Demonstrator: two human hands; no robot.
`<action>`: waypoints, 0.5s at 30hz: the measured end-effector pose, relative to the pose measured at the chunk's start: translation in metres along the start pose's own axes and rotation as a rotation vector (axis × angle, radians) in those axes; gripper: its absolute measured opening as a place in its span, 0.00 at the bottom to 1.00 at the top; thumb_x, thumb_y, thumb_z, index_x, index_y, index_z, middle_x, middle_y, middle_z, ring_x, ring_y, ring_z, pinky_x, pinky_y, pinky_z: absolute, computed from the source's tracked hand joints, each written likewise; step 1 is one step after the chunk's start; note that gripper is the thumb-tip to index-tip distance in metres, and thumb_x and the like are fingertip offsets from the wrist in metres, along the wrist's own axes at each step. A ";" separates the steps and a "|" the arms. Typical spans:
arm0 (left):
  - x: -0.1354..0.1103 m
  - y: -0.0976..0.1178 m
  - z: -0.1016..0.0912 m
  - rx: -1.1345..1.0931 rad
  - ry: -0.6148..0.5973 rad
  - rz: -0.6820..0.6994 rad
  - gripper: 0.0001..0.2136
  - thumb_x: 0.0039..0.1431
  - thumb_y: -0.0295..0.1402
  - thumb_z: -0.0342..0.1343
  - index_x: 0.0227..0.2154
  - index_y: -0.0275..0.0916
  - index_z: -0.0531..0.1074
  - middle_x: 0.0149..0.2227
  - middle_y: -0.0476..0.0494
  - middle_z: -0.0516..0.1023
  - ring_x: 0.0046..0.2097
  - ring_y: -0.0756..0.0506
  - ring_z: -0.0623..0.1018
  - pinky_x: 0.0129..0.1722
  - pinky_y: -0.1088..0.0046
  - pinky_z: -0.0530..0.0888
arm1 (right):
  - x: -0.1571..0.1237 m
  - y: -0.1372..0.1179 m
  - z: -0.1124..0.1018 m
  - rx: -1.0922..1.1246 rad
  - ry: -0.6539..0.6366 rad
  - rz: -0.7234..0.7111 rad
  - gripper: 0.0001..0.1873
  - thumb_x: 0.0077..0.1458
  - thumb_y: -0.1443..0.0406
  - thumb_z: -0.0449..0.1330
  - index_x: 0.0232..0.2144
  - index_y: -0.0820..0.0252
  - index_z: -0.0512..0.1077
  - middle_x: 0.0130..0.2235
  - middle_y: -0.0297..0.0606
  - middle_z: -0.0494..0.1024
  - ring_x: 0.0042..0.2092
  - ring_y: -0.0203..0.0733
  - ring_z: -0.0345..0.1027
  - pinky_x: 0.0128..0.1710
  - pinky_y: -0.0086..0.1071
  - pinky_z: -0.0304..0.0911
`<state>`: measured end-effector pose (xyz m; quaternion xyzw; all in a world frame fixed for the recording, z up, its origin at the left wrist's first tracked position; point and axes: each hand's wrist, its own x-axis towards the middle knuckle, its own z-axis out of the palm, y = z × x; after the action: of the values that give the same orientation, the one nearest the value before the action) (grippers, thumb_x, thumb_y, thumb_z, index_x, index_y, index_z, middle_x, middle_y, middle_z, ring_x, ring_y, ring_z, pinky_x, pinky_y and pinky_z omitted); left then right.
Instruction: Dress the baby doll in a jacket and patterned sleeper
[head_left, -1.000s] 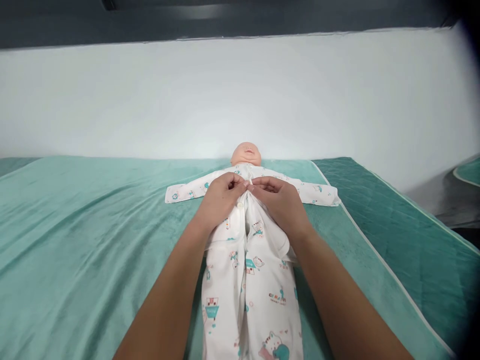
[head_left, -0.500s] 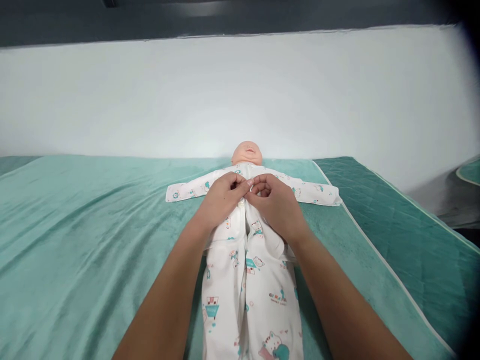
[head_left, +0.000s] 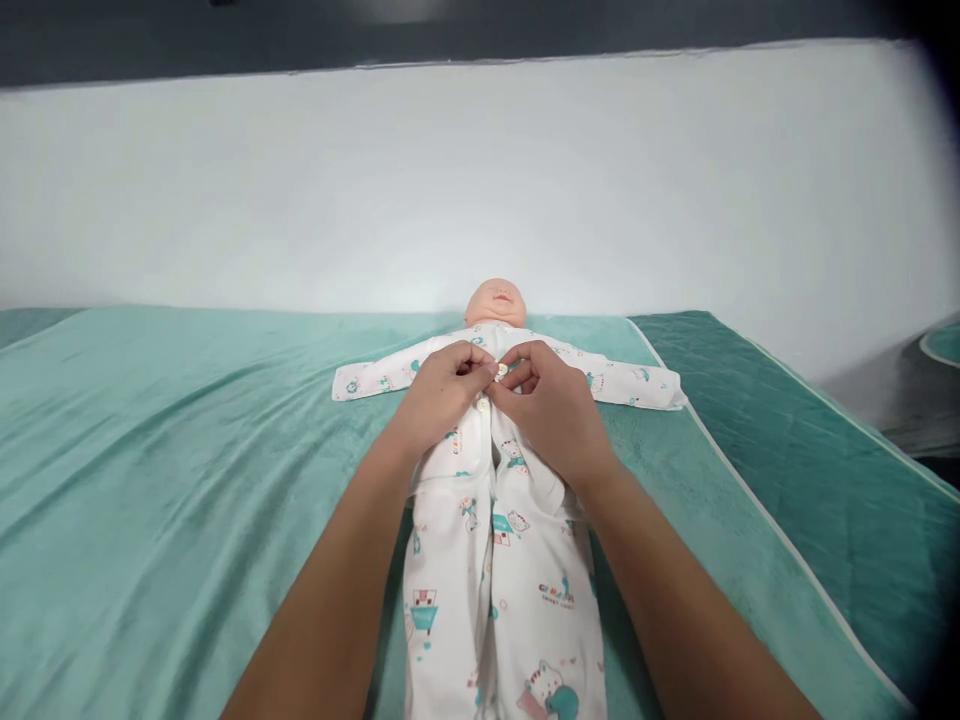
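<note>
A baby doll (head_left: 496, 303) lies on its back, dressed in a white printed top (head_left: 637, 386) and matching trousers (head_left: 442, 560). Its sleeves stretch out to both sides. Over the chest, my left hand (head_left: 448, 392) pinches the edge of the top's front opening. Opposite it, my right hand (head_left: 551, 405) has thumb and forefinger closed at a pale button (head_left: 502, 371), which shows between the fingertips of both hands. Just below sits a second button (head_left: 482, 404) on the front edge. Under it the two front edges part slightly. The fabric inside my fingers is hidden.
Beneath the doll spreads a light green blanket (head_left: 187, 450), wrinkled on the left. A darker green quilted cover (head_left: 810, 470) shows past its white-edged right side. A white wall (head_left: 480, 180) rises behind the doll's head.
The upper button has come into sight between my fingertips, where my left thumb covered it before. My hands have stayed at the chest; the view has shifted slightly.
</note>
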<state>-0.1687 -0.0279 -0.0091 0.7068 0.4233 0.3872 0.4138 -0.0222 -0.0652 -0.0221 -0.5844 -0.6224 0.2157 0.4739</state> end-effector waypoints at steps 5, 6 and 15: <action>0.001 -0.003 0.000 0.015 0.023 0.014 0.05 0.57 0.33 0.54 0.29 0.38 0.72 0.31 0.49 0.73 0.33 0.50 0.70 0.33 0.73 0.64 | 0.001 0.005 -0.002 0.083 -0.021 0.000 0.11 0.49 0.63 0.64 0.38 0.53 0.71 0.30 0.28 0.76 0.29 0.34 0.66 0.31 0.30 0.60; 0.001 -0.002 0.000 0.014 0.027 0.010 0.05 0.56 0.32 0.54 0.30 0.38 0.71 0.31 0.49 0.73 0.33 0.50 0.70 0.33 0.74 0.64 | 0.001 0.006 -0.002 0.103 -0.025 0.003 0.11 0.49 0.62 0.64 0.38 0.53 0.71 0.29 0.28 0.76 0.29 0.34 0.66 0.31 0.30 0.60; 0.001 -0.001 0.002 -0.049 0.084 0.006 0.06 0.56 0.33 0.56 0.36 0.39 0.72 0.32 0.50 0.71 0.34 0.51 0.70 0.33 0.75 0.66 | 0.002 0.012 0.000 0.312 -0.021 0.012 0.07 0.56 0.60 0.60 0.37 0.55 0.73 0.27 0.28 0.72 0.28 0.32 0.62 0.29 0.28 0.57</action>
<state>-0.1668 -0.0268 -0.0108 0.6810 0.4286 0.4281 0.4116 -0.0158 -0.0607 -0.0312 -0.5052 -0.5827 0.3186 0.5511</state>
